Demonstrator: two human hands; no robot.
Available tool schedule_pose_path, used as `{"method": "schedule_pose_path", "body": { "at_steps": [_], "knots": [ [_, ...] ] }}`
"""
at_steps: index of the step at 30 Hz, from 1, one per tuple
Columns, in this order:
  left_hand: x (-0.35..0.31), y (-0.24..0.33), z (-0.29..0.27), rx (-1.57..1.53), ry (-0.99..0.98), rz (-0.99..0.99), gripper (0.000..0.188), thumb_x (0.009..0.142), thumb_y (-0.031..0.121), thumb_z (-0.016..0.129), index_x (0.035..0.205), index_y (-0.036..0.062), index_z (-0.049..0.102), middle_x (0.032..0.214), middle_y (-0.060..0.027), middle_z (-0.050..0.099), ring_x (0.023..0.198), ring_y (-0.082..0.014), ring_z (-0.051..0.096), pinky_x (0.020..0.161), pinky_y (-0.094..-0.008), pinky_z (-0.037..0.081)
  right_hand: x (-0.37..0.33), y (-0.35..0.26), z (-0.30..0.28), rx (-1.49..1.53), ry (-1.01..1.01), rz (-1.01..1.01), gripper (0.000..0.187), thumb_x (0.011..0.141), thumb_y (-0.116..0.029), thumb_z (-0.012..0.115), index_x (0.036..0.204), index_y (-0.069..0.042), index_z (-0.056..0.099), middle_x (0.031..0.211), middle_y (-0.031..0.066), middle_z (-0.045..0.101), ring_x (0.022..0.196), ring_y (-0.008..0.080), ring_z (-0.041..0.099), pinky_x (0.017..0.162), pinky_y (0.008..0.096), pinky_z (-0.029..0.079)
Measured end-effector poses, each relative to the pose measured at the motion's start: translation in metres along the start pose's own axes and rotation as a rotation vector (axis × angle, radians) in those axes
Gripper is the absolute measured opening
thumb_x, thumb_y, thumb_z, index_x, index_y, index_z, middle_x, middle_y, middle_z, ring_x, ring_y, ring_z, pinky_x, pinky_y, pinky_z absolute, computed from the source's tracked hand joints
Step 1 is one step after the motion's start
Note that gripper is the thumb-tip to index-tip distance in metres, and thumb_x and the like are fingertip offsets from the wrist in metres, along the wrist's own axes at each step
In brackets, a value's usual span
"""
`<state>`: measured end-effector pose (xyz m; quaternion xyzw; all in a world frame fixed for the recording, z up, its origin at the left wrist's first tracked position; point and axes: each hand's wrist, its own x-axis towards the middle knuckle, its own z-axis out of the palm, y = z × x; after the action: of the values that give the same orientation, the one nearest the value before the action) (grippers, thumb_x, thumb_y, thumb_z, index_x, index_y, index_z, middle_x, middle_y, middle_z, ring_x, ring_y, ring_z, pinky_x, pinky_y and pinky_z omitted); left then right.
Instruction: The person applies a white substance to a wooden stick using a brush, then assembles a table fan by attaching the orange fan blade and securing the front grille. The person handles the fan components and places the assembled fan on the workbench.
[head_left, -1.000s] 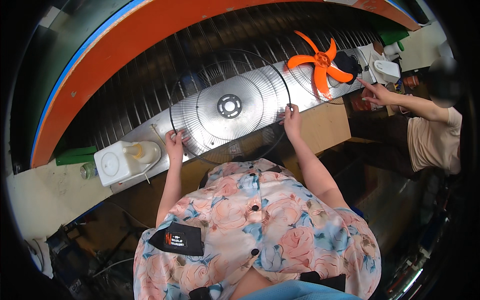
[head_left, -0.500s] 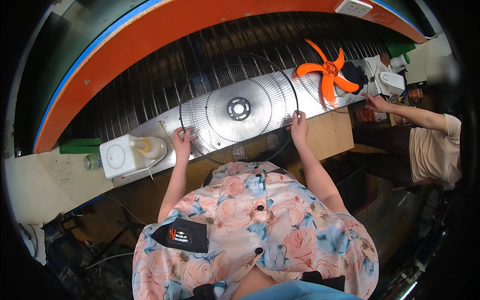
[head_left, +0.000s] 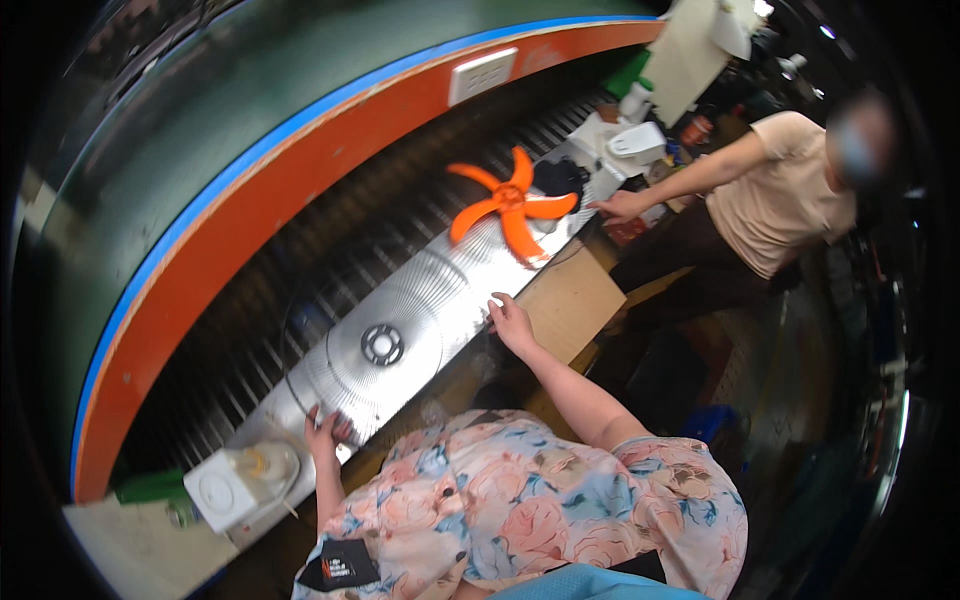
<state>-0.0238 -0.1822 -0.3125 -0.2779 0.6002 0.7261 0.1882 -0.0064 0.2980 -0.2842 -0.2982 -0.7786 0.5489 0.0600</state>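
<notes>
A round black wire fan guard with a ring-shaped hub lies over the metal work surface in front of me. My left hand is at its near left rim, fingers curled round the wire edge. On the right side of the same guard, my right hand pinches the rim with thumb and fingers; motion blurs the exact contact. Farther right, an orange five-bladed fan blade rests over another wire guard, a dark object beside it.
A co-worker's hand reaches to the second guard from the right. At the left stand a white container and a green tray. An orange arched panel rises behind the slatted conveyor. A wooden board adjoins the metal strip.
My view has swung to the right, so the bench now runs diagonally and the co-worker shows more fully. Both hands stay at the guard's rim.
</notes>
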Motion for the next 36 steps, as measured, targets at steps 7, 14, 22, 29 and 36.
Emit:
{"method": "schedule_pose_path", "body": {
  "at_steps": [7,14,22,29,36],
  "knots": [
    [0.013,0.001,-0.004,-0.013,-0.011,-0.052,0.056,0.098,0.002,0.057,0.147,0.0183,0.035,0.12,-0.0212,0.064,0.08,-0.0321,0.071,0.065,-0.0388,0.059,-0.018,-0.09,-0.196,0.304,0.454,0.162,0.073,0.102,-0.035,0.057,0.158,-0.009,0.018,0.077,0.013,0.072,0.042,0.0123,0.054,0.042,0.0256,0.044],
    [0.025,0.007,-0.006,0.041,-0.076,-0.063,0.054,0.097,0.001,0.052,0.145,0.0203,0.035,0.125,-0.0187,0.063,0.087,-0.0307,0.069,0.071,-0.0397,0.058,-0.171,-0.259,-0.284,0.259,0.731,-0.493,0.081,0.102,-0.023,0.057,0.158,0.003,0.006,0.075,0.0139,0.071,0.04,0.004,0.04,0.038,0.0194,0.033],
    [0.034,0.009,-0.006,0.101,-0.083,-0.08,0.057,0.097,0.0,0.048,0.147,0.0204,0.032,0.128,-0.0188,0.063,0.088,-0.0298,0.069,0.07,-0.0376,0.058,-0.236,-0.299,-0.261,0.011,0.978,-0.585,0.075,0.101,-0.008,0.056,0.16,0.001,0.011,0.059,-0.0011,0.052,0.049,0.0038,0.042,0.046,0.0205,0.033],
    [0.037,0.01,-0.007,0.143,-0.043,-0.083,0.056,0.096,0.003,0.049,0.147,0.0225,0.033,0.13,-0.0169,0.062,0.089,-0.029,0.069,0.069,-0.0384,0.056,-0.185,-0.214,-0.29,0.301,0.76,-0.192,0.087,0.098,-0.011,0.063,0.159,0.002,0.002,0.059,-0.0032,0.047,0.048,0.0036,0.041,0.041,0.0199,0.031],
    [0.03,0.015,-0.002,0.139,-0.052,-0.086,0.054,0.096,0.007,0.058,0.143,0.0264,0.04,0.129,-0.0137,0.064,0.097,-0.029,0.068,0.075,-0.0427,0.054,-0.182,-0.207,-0.284,0.242,0.719,-0.242,0.09,0.097,-0.009,0.063,0.158,0.003,-0.001,0.06,-0.0028,0.049,0.049,0.0035,0.042,0.042,0.0194,0.031]
  ]
}}
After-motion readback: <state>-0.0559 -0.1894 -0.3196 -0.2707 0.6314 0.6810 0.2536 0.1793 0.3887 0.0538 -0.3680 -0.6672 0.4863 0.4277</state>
